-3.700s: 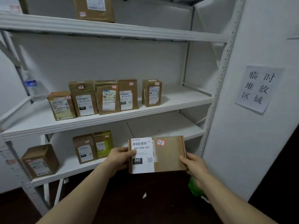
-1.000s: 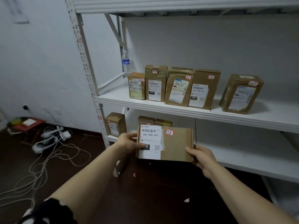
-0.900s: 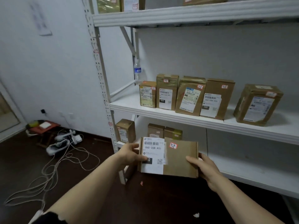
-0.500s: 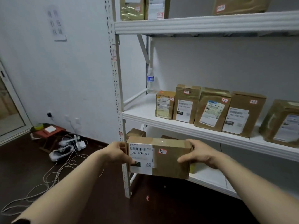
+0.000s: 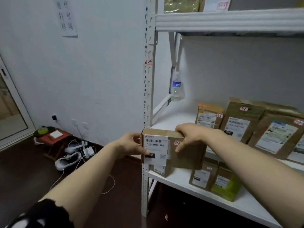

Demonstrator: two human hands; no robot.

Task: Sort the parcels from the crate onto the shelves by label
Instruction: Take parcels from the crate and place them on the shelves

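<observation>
Stiff, probably light parcel [image 5: 184,155] — left grip [image 5: 131,145] clasps its nine-o'clock edge, right grip [image 5: 189,137] its top (one o'clock) — best held by opposite edges.

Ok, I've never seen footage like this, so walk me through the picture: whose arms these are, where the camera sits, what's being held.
No machine here: these are a person's two bare arms, filmed by one camera worn on their head, looking forward and down. The left hand grips the left end of a brown parcel with a white label; the right hand holds its top edge. Ahead is a white shelf rack. Its middle shelf carries upright boxes and a water bottle; more boxes stand below.
</observation>
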